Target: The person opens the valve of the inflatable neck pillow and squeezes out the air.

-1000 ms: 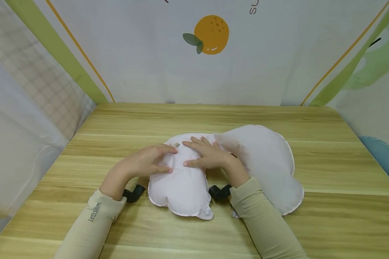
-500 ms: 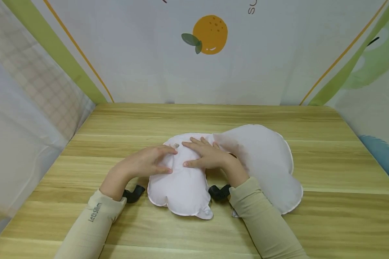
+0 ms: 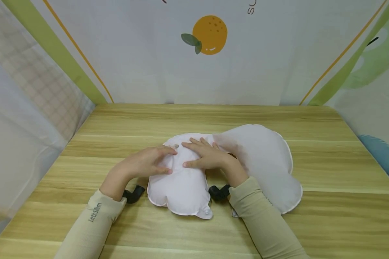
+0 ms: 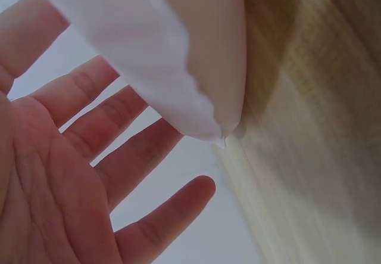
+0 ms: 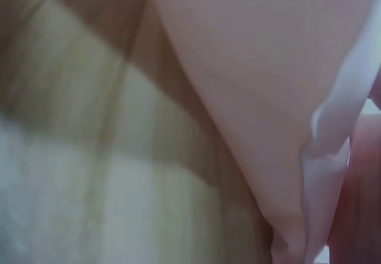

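"One pillow (image 3: 188, 190): pale, puffy, curved. Where?"
"Under the left hand (image 3: 146, 162) and right hand (image 3: 209, 156), stretching beyond the right."
"Their pose?"
"Both unclenched, fingers spread and touching it."

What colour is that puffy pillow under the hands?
The pillow is very pale pink, almost white; the head view shows it best.

White cushion (image 3: 185, 189) from high head, close wrist views

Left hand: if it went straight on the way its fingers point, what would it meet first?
Resting on the white cushion, the left hand would probably meet the right hand first, though their exact heights are hard to judge.
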Demonstrator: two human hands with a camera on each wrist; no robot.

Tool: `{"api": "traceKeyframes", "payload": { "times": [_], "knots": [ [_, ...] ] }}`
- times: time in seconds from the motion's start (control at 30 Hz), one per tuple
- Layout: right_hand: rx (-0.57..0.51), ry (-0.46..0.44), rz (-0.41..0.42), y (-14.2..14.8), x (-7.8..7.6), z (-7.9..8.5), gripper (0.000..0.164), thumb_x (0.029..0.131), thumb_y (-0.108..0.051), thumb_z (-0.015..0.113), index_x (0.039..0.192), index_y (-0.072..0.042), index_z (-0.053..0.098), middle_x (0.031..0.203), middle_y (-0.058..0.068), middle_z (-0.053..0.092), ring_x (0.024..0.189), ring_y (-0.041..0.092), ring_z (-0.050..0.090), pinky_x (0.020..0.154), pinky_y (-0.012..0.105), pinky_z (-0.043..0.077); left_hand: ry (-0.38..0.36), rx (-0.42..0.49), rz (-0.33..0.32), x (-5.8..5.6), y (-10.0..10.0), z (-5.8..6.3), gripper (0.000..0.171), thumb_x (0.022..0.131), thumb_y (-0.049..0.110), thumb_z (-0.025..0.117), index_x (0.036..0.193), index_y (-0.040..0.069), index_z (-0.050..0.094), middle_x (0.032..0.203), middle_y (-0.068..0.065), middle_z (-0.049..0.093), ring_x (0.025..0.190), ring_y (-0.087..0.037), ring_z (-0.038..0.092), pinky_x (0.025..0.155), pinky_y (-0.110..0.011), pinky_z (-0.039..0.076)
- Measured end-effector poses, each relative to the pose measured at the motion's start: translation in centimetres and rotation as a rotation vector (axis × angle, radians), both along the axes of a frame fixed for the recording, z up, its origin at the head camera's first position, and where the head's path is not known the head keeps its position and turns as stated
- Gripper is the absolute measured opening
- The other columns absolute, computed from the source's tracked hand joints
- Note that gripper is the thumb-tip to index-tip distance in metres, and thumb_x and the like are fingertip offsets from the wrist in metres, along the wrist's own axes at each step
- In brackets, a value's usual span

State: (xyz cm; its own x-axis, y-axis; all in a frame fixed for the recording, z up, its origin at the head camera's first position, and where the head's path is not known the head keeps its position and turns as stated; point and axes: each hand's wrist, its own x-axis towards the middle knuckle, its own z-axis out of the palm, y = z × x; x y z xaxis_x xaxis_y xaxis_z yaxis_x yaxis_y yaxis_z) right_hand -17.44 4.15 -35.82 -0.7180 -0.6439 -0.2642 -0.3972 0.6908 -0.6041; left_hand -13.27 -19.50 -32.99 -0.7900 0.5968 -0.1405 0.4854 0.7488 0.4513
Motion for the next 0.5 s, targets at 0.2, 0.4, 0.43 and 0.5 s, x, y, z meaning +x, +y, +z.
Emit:
{"api": "traceKeyframes", "payload": {
  "times": [0.2,0.4,0.43,0.5],
  "knots": [
    [0.004,0.001,0.003,-0.08,-0.03,0.03,0.075,0.083,-0.061,0.053,0.146,-0.036,0.021,0.157,-0.004,0.006,0.143,0.028,-0.007,0.108,0.061,-0.009,0.008,-0.007,-0.01,-0.1,0.0,-0.09,0.056,0.084,0.03,0.068,0.132,0.007,0.049,0.139,-0.012,0.046,0.129,-0.03,0.041,0.105,-0.048,0.034],
    [0.009,-0.001,0.004,-0.13,-0.02,0.02,0.075,0.083,-0.061,0.053,0.146,-0.036,0.021,0.157,-0.004,0.006,0.143,0.027,-0.007,0.109,0.061,-0.008,0.007,-0.007,-0.017,-0.09,0.02,-0.12,0.055,0.084,0.029,0.068,0.131,0.007,0.05,0.138,-0.012,0.046,0.129,-0.029,0.042,0.106,-0.047,0.034],
    [0.01,0.0,0.003,-0.12,0.0,0.03,0.075,0.083,-0.061,0.053,0.146,-0.036,0.021,0.157,-0.004,0.006,0.143,0.027,-0.007,0.109,0.061,-0.008,0.006,-0.007,-0.017,-0.1,0.03,-0.13,0.055,0.084,0.029,0.068,0.131,0.007,0.05,0.138,-0.012,0.046,0.129,-0.029,0.042,0.106,-0.046,0.034],
    [0.012,0.001,0.002,-0.12,-0.02,0.0,0.075,0.083,-0.061,0.053,0.146,-0.036,0.021,0.157,-0.004,0.006,0.143,0.027,-0.006,0.109,0.061,-0.008,0.004,-0.006,-0.021,-0.14,0.03,-0.17,0.054,0.084,0.029,0.068,0.131,0.007,0.05,0.139,-0.013,0.046,0.129,-0.029,0.041,0.106,-0.046,0.034]
  ]
}}
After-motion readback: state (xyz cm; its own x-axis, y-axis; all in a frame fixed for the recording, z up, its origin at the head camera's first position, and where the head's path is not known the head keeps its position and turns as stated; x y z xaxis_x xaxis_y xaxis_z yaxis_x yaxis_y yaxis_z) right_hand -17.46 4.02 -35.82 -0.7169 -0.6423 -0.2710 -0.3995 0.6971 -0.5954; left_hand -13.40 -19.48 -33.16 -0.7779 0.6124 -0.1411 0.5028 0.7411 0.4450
